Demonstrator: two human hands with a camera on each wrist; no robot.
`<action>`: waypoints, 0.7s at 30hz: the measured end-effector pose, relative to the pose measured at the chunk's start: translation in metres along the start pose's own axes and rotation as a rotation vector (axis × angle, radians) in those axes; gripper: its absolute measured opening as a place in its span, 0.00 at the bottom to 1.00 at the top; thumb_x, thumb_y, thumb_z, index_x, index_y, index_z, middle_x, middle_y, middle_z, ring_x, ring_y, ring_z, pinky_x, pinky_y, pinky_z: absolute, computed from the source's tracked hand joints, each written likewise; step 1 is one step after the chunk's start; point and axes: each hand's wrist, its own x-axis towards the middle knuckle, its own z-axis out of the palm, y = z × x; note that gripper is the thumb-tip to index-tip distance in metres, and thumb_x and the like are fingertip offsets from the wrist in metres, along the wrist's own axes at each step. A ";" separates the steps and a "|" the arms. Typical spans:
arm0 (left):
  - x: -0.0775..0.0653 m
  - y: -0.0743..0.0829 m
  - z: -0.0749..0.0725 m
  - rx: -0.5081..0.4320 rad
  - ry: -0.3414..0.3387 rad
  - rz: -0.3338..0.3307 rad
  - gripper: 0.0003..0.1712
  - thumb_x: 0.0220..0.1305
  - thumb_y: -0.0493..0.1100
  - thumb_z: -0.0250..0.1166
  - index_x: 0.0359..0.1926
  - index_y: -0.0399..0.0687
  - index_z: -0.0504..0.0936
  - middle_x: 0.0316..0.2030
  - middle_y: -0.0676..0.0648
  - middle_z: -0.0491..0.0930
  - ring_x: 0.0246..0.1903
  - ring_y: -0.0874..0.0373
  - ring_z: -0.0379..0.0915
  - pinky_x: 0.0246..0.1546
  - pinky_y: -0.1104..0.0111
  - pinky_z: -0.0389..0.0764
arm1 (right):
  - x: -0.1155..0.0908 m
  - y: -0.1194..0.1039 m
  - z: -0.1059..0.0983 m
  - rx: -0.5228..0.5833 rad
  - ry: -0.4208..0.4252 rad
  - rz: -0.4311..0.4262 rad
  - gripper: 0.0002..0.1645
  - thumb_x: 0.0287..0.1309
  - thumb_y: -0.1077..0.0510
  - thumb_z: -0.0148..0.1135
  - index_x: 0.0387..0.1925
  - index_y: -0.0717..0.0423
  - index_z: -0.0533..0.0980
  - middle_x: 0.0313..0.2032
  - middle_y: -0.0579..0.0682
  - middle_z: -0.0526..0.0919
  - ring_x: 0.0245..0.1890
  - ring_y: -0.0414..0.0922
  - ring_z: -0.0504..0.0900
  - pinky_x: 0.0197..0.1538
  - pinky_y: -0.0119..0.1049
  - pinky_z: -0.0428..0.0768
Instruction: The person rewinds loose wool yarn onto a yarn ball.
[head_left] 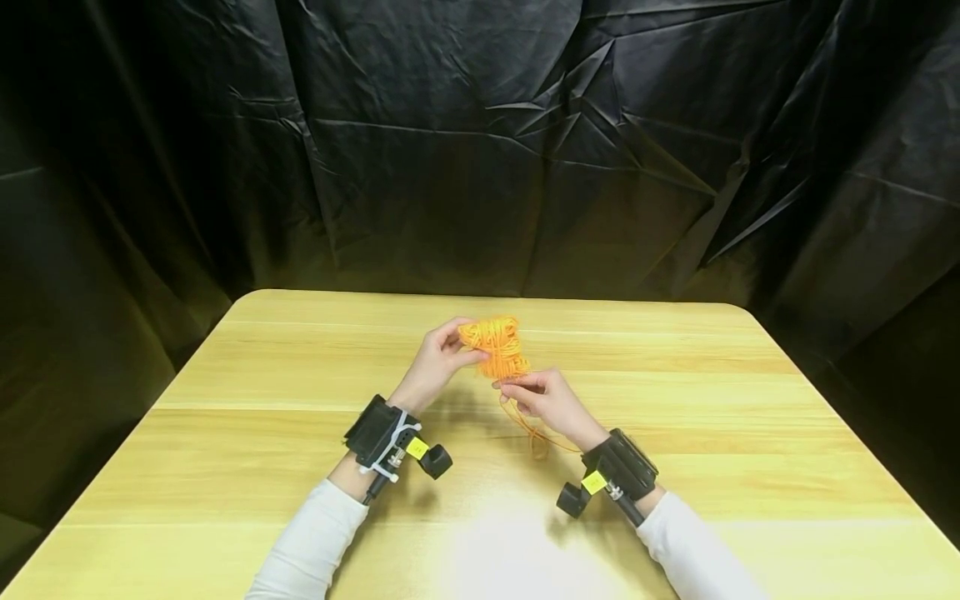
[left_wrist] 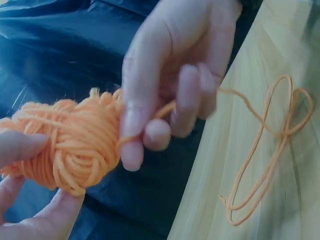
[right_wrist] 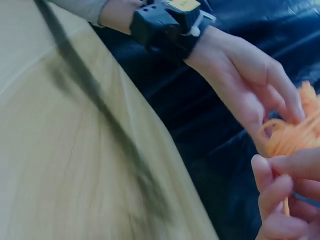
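A bundle of orange yarn [head_left: 497, 343], wound round its middle, is held above the table. My left hand [head_left: 441, 360] grips it from the left, thumb on the near side and fingers behind. At the bundle's lower right, my right hand [head_left: 546, 400] pinches the yarn strand between thumb and fingertips. In the left wrist view the strand runs through the right hand [left_wrist: 172, 70] close to the yarn bundle [left_wrist: 75, 145]. A loose tail of yarn [left_wrist: 262, 165] trails from that hand in long loops on the table. The right wrist view cuts off part of the bundle [right_wrist: 295, 137].
The light wooden table [head_left: 300, 350] has rounded far corners. A black curtain [head_left: 420, 192] hangs behind it and along the sides. Each wrist wears a black strap with a small camera, such as the right wrist camera [head_left: 573, 500].
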 end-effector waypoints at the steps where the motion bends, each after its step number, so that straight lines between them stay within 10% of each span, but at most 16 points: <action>1: 0.000 0.000 0.000 0.005 0.007 0.004 0.21 0.52 0.30 0.63 0.49 0.34 0.71 0.45 0.41 0.76 0.46 0.56 0.73 0.46 0.68 0.74 | -0.001 -0.002 0.000 -0.021 -0.007 -0.003 0.16 0.59 0.60 0.54 0.40 0.72 0.76 0.31 0.62 0.80 0.15 0.33 0.61 0.19 0.23 0.59; 9: 0.000 -0.003 0.001 0.097 0.018 -0.008 0.20 0.51 0.27 0.62 0.48 0.34 0.71 0.44 0.37 0.77 0.44 0.54 0.74 0.43 0.69 0.75 | -0.006 -0.020 -0.007 -0.088 -0.008 -0.023 0.14 0.58 0.60 0.55 0.41 0.65 0.78 0.27 0.54 0.82 0.14 0.37 0.62 0.19 0.25 0.63; 21: -0.002 -0.006 0.001 0.218 -0.172 -0.054 0.20 0.51 0.29 0.61 0.48 0.35 0.72 0.44 0.38 0.77 0.43 0.53 0.74 0.40 0.69 0.75 | -0.001 -0.040 -0.022 0.026 0.083 -0.125 0.14 0.57 0.61 0.56 0.41 0.67 0.76 0.32 0.59 0.81 0.16 0.39 0.68 0.19 0.26 0.66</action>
